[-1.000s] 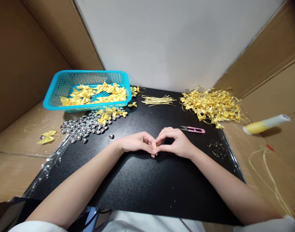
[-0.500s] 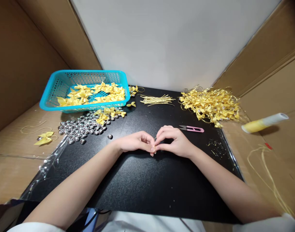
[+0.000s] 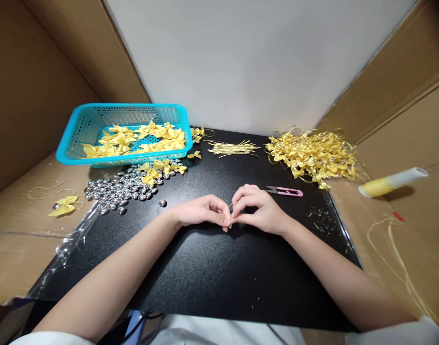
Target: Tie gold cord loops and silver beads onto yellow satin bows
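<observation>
My left hand and my right hand meet fingertip to fingertip over the middle of the black table. Both are closed in a pinch. A short bit of thin yellow cord shows between them; whatever else they pinch is hidden by the fingers. Just beyond my right hand lies a pair of pink-handled thread snips. One silver bell-like bead sits near my left wrist, apart from a heap of similar silver beads with a few yellow bows on top.
A blue basket of yellow bows stands at the back left. Cut yellow cords lie at the back, beside a pile of finished-looking bows with loops. On the right are a cord-wound tube, loose cord and scraps.
My hands stay pinched together at nearly the same spot, with the right fingers shifted very slightly. The whole view has slid a few pixels. Nothing on the table has visibly moved.
</observation>
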Demonstrator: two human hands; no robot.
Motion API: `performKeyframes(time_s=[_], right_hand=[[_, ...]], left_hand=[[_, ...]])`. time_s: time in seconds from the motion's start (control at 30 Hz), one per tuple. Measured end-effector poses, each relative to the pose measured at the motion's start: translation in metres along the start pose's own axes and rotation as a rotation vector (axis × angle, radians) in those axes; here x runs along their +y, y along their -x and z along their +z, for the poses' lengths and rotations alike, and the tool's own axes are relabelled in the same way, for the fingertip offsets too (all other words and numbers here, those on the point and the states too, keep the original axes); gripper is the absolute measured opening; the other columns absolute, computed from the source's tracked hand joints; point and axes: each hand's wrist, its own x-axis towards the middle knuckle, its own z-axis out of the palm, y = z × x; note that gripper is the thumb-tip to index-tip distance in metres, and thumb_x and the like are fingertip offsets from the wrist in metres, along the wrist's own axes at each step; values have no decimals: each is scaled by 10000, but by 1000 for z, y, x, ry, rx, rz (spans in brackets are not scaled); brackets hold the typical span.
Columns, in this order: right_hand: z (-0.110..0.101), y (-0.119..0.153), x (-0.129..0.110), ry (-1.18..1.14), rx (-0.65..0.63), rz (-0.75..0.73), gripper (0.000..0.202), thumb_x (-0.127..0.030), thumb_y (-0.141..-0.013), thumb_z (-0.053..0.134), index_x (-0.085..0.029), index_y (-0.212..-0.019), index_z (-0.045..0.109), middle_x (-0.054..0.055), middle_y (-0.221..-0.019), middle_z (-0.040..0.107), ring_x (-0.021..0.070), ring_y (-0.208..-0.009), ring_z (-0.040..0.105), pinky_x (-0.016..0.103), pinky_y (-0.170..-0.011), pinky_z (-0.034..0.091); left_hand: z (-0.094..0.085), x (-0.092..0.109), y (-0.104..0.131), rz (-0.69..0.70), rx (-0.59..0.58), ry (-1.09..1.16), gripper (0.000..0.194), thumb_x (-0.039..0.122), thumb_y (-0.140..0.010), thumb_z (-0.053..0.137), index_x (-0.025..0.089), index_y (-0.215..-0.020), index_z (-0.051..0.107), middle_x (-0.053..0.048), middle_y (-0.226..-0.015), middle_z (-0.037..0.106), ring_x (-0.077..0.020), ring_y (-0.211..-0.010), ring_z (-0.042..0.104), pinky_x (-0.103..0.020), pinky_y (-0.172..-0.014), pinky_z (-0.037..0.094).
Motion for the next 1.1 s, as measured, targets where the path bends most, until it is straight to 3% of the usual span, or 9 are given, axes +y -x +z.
performKeyframes(time_s=[0.27,0.47,0.7,0.9,1.1], right_hand=[[-1,0,0,39,-56,21,210,-426,-856,674,-234,-794,733,3,-824,674,149,-798,596,356,-812,363],[-3,-1,-2,0,-127,78,217,-374,-887,653,-197,-760,651,4,-828,679,158,-852,606,354,-859,365],[-13,-3,-1,-65,-131,149,160,-278,-882,651,-185,-757,616,40,-884,655,168,-863,594,330,-838,433],[-5,-3,1,-425,13,454,192,-334,-790,720,-178,-728,627,48,-890,693,165,-819,653,336,-807,512],[-3,-3,5,-591,80,679,310,-410,-665,816,-156,-719,646,29,-762,712,142,-714,669,318,-761,529]], left_hand=[[0,-1,0,-15,-3,-20,125,275,-679,795,162,-699,745,-8,-650,709,-109,-635,601,-220,-681,444],[-1,-1,1,4,-6,-26,192,317,-675,799,148,-683,710,-8,-646,685,-110,-637,580,-227,-677,432],[-1,-2,-2,-27,99,-37,293,397,-692,763,124,-727,662,10,-622,591,-68,-541,444,-187,-517,287],[3,-4,-4,22,252,34,330,439,-671,766,139,-703,632,68,-556,413,-47,-484,263,-186,-448,172],[11,-3,-6,61,360,38,319,443,-719,720,146,-772,615,80,-559,381,-44,-467,224,-186,-434,147]])
